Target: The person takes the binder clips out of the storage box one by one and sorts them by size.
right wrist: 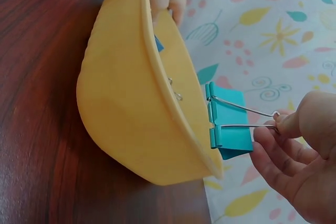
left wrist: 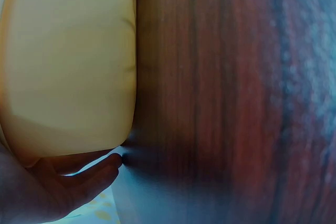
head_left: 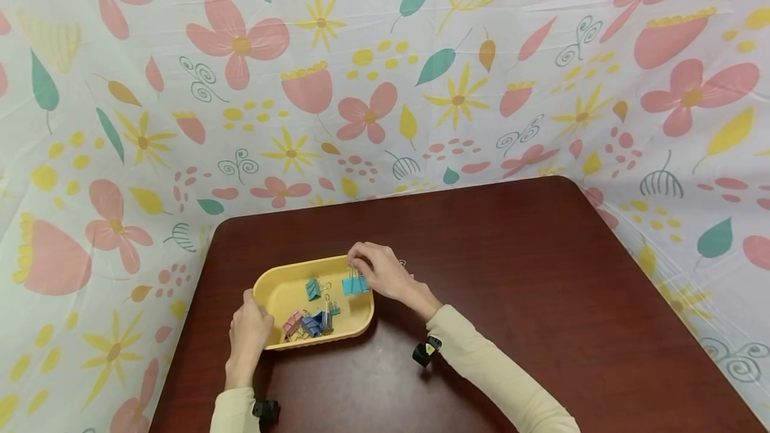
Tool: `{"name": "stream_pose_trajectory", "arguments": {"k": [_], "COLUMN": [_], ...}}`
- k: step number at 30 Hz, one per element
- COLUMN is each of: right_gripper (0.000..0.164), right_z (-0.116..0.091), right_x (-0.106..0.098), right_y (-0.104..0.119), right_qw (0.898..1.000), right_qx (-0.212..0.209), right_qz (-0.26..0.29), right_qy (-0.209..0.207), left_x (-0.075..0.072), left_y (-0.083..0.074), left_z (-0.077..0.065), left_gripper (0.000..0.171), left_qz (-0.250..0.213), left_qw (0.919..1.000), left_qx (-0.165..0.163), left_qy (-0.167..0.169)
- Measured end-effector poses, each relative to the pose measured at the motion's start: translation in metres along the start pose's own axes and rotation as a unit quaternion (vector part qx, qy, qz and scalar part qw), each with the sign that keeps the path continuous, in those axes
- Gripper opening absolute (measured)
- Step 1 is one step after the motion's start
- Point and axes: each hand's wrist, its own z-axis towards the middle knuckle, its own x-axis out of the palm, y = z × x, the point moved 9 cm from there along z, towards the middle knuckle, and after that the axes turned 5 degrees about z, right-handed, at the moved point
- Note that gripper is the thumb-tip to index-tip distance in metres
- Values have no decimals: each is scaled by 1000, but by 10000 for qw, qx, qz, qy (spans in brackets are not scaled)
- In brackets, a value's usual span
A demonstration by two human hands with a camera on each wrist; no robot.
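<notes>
My right hand (head_left: 381, 272) pinches the wire handles of a large turquoise binder clip (right wrist: 231, 119) between thumb and fingers. The clip (head_left: 355, 285) is over the right end of a yellow plastic bin (head_left: 289, 272), and in the right wrist view it overlaps the bin's rim. At the bin's left end, my left hand (head_left: 249, 329) grips the rim; the left wrist view shows its fingers (left wrist: 100, 177) along the outside wall. Inside the bin lie a teal binder clip (head_left: 313, 289), a pink one (head_left: 293, 323), blue ones (head_left: 313, 325) and a small green one (head_left: 335, 310).
The bin stands on a dark reddish-brown table (head_left: 511, 272). Just beyond my right wrist, a wire loop (head_left: 402, 262) shows, mostly hidden by the hand. A flower-printed cloth (head_left: 373, 85) hangs behind the table and along its sides.
</notes>
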Motion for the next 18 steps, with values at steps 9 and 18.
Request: {"name": "stream_pose_trajectory", "arguments": {"k": [9,18], "right_gripper": [9,10], "right_z": [-4,-13], "right_x": [-15,-28], "right_y": [-7,-14], "right_qw": [9997,9994], "right_qx": [56,184], "right_qz": [-62,-156], "right_qy": [-223,-264], "left_x": [0,0], "left_y": [0,0], "left_z": [-1,-3], "left_gripper": [41,39], "left_qz": [-18,-1], "left_qw": [10000,10000], "left_qx": [-19,-71], "left_qy": [49,23]}}
